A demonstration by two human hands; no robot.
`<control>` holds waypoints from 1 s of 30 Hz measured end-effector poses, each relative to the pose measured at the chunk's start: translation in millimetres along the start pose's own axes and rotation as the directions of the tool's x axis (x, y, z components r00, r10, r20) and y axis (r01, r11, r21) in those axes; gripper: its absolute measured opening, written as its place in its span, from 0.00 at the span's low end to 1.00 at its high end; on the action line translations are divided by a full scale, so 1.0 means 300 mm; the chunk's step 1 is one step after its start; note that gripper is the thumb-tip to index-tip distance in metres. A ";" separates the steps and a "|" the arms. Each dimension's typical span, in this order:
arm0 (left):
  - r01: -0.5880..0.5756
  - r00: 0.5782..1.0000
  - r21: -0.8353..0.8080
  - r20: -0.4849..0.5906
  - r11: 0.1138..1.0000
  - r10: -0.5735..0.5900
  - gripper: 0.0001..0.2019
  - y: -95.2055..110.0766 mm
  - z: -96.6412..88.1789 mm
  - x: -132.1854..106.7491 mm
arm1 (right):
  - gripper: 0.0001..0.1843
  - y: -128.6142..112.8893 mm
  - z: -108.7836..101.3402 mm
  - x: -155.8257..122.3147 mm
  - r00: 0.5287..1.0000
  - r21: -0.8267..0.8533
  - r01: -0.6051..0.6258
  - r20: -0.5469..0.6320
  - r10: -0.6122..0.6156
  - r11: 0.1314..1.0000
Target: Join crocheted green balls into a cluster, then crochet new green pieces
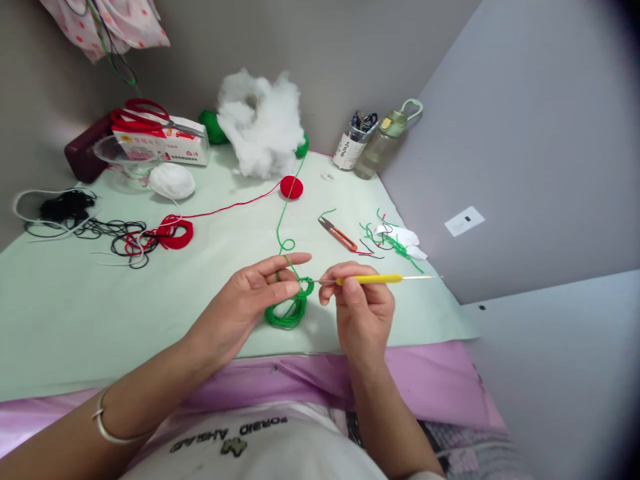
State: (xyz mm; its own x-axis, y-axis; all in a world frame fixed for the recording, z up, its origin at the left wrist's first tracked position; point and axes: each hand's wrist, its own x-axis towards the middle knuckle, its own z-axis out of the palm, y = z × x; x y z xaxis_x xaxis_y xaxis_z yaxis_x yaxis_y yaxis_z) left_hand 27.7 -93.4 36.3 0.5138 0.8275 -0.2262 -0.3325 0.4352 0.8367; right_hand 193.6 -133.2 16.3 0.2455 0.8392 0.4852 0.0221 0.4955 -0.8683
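Observation:
Between thumb and fingers, my left hand [263, 287] pinches a small ring of green crochet work [307, 287]. Green yarn [281, 230] loops over a raised finger of that hand and runs back across the table. Below the pinch hangs a coil of green yarn [286, 319]. My right hand [363, 303] is closed around the yellow handle of a crochet hook [380, 279]. The hook's thin metal shaft points left and meets the green ring at my left fingertips; its tip is too small to make out.
Beyond my hands lie a red yarn ball [291, 187], orange thread snips [339, 234] and yarn scraps [395, 240]. Farther back are white stuffing [260, 127], a pen cup [350, 148] and a bottle [380, 147]. Tangled black yarn [67, 207] and red scissors [147, 113] are at left.

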 end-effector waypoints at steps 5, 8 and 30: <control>-0.100 0.993 0.160 -0.051 0.982 0.109 0.23 -0.015 0.012 -0.014 | 0.10 0.004 0.017 -0.019 0.983 -0.229 0.184 0.066 -0.173 0.956; -0.067 0.997 0.046 -0.038 0.997 0.069 0.24 -0.017 0.016 -0.012 | 0.19 0.010 0.023 -0.046 0.900 -0.548 0.431 0.198 -0.389 0.717; 0.075 0.991 -0.007 0.113 0.997 -0.073 0.18 -0.007 -0.029 0.008 | 0.09 -0.009 -0.007 0.004 0.996 0.049 -0.087 0.003 0.087 0.995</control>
State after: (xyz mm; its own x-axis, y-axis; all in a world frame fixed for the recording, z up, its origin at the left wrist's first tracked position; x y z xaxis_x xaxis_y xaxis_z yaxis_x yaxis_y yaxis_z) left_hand 22.9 -89.3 29.6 0.6227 0.7481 -0.2294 -0.2987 0.4983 0.8139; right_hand 195.8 -134.0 19.0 0.2434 0.8800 0.4079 -0.0467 0.4307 -0.9013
